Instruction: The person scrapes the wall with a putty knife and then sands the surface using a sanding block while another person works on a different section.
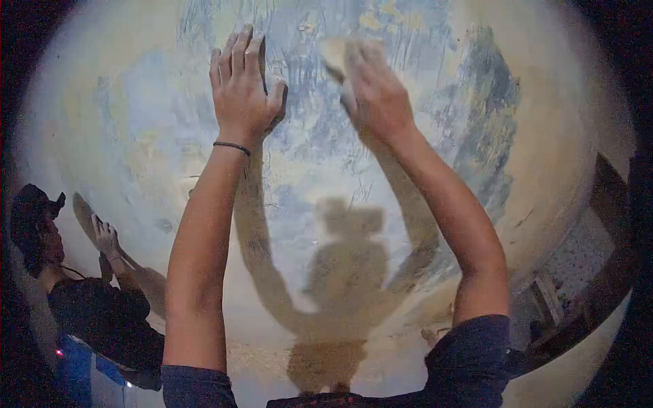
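A large rounded surface [299, 163], mottled in pale blue, grey and cream with rough scratched patches, fills the view ahead of me. Against its upper part my left hand [245, 95] lies with fingers stretched out, holding nothing; dust whitens the fingers, and a dark band circles the wrist. To the right, at about the same height, my right hand [374, 85] presses a pale yellow pad [333, 52] to the surface. Motion blurs that hand, and its fingers hide much of the pad, so I cannot make out its exact kind.
At the left a person [95, 319] in a dark cap and dark top raises a hand [105, 238] at the same surface. My shadow [347, 272] falls between my arms. A wooden frame-like object [547, 299] stands at the lower right.
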Tool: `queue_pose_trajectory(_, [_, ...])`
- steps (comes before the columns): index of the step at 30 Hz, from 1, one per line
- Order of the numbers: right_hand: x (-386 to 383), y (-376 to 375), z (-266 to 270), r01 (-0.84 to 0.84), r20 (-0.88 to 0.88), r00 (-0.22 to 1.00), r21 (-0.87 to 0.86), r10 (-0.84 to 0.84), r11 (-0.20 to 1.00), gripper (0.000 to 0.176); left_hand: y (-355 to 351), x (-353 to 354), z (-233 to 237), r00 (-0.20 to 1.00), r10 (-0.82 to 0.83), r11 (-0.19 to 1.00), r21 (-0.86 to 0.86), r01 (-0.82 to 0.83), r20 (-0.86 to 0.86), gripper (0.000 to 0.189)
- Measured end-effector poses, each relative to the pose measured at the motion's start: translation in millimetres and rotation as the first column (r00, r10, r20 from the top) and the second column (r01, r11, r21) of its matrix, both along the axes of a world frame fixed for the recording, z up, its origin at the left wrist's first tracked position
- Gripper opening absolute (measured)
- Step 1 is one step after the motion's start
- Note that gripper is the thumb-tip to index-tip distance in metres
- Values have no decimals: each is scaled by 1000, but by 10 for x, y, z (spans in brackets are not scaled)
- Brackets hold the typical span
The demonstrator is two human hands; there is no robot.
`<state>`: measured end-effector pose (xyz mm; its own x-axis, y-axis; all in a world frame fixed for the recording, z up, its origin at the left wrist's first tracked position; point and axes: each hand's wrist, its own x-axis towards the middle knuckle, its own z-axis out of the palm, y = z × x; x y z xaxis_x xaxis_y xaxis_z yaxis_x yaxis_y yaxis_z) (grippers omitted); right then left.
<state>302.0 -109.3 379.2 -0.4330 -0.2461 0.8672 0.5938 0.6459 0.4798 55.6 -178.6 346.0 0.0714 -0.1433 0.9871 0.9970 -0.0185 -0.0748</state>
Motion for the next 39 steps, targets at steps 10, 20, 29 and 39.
queue_pose_trajectory(10, [-1, 113, 280, 10, -70, 997, -36, -12, 999, 53, -26, -14, 19, 1000, -11, 1000, -20, 11, 5, 78])
queue_pose_trajectory(20, [-185, 18, 239, 26, -91, 996, 10, -25, 1000, 51, 28, -22, -1, 999, 30, 999, 20, -31, 10, 76])
queue_pose_trajectory(29, [159, -85, 597, -118, -184, 976, -3, 116, 993, 42, 36, -27, -45, 999, 32, 999, -30, -32, -25, 79])
queue_pose_trajectory(39, [11, 68, 274, -75, -147, 985, 85, 87, 994, 54, -89, 139, 58, 990, 67, 998, -1, -68, -124, 82])
